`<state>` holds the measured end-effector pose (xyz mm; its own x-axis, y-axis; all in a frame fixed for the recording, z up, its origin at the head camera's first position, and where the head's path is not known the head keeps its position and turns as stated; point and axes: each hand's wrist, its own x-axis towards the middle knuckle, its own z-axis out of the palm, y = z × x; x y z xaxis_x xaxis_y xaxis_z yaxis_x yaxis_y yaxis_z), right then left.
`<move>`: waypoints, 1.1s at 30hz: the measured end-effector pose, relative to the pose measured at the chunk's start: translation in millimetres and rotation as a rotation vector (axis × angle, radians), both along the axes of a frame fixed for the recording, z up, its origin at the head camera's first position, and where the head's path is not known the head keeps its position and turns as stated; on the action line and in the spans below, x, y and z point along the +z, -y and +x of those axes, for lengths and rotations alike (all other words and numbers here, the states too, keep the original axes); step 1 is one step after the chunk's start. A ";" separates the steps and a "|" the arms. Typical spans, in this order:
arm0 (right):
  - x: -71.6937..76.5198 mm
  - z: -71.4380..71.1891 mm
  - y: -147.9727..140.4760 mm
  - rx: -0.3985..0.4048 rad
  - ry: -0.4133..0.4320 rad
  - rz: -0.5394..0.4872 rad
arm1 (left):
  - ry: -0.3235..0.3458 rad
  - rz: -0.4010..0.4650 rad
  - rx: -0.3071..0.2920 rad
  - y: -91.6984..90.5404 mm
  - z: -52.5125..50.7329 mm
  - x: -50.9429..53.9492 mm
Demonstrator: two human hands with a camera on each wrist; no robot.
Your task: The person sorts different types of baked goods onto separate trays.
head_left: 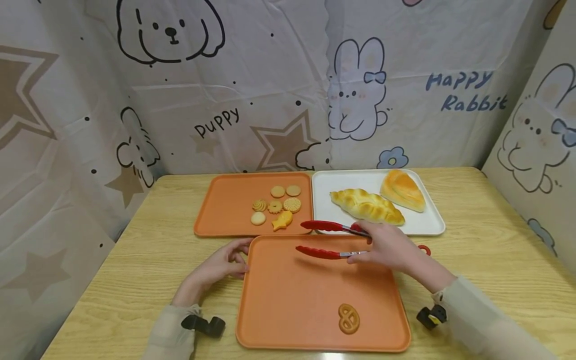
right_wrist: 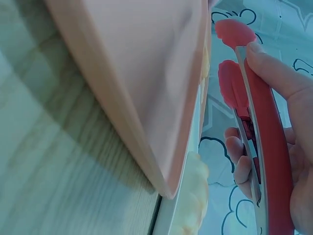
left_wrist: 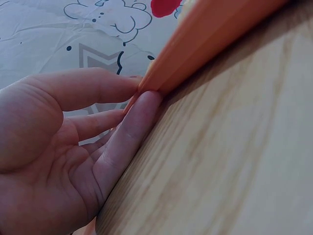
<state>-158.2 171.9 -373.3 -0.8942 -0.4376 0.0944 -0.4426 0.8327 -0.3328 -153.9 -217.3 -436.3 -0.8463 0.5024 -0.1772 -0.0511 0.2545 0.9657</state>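
My right hand [head_left: 391,247] grips a pair of red-tipped tongs [head_left: 321,253] above the front orange tray [head_left: 292,300]. The jaws of the tongs are spread apart, point left and hold nothing. On that tray lies a pretzel-shaped biscuit [head_left: 355,320], towards the lower right. With curled fingers and thumb, my left hand [head_left: 220,265] holds the tray's upper left edge. The left wrist view shows its fingertips against the orange rim [left_wrist: 195,49]. In the right wrist view the red handle [right_wrist: 266,142] lies along the palm.
Behind, a second orange tray [head_left: 229,205] carries several small biscuits, among them a fish-shaped one [head_left: 282,220]. Beside it a white tray [head_left: 425,227] bears a braided bread [head_left: 366,205] and a triangular bread [head_left: 402,190]. Printed cloth [head_left: 270,75] hangs behind the wooden table [head_left: 148,240].
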 end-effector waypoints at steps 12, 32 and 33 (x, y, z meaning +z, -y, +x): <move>1.5 17.7 -18.8 0.001 0.063 0.008 | 0.007 0.005 0.005 -2.6 -0.2 -0.2; 1.5 45.4 -54.6 0.044 0.172 -0.043 | 0.012 0.000 0.006 -0.3 -1.3 -1.1; 1.1 47.1 -55.3 0.055 0.162 -0.039 | 0.011 -0.002 0.007 -0.2 -1.5 -0.9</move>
